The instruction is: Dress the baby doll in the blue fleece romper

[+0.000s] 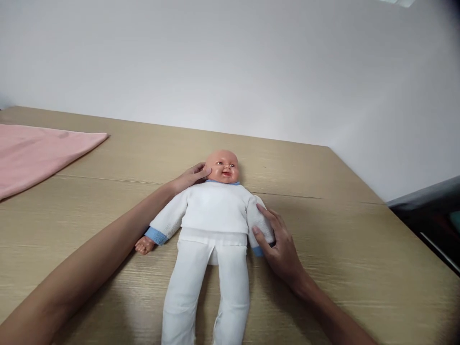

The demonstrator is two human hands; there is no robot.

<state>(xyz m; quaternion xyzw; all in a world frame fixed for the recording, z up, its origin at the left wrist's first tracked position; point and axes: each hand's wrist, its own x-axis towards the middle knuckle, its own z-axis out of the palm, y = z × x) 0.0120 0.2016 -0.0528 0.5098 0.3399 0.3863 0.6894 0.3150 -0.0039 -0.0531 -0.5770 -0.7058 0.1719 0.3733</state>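
A baby doll (217, 208) lies on its back on the wooden table, its head toward the wall. It wears a white fleece top with blue cuffs and collar, and white trousers; its feet run out of view at the bottom. My left hand (193, 176) cups the side of the doll's head, thumb on the cheek and fingertips hidden behind it. Around the doll's sleeved arm on the right, my right hand (280, 242) is closed, with thumb and fingers on the white sleeve. The doll's other arm (168, 223) stretches out beside my left forearm.
A pink cloth (43, 151) lies flat at the left of the wooden table (341, 239). Behind the table rises a plain pale wall (201, 67). Past the right edge there is a dark object (431, 211) that I cannot make out.
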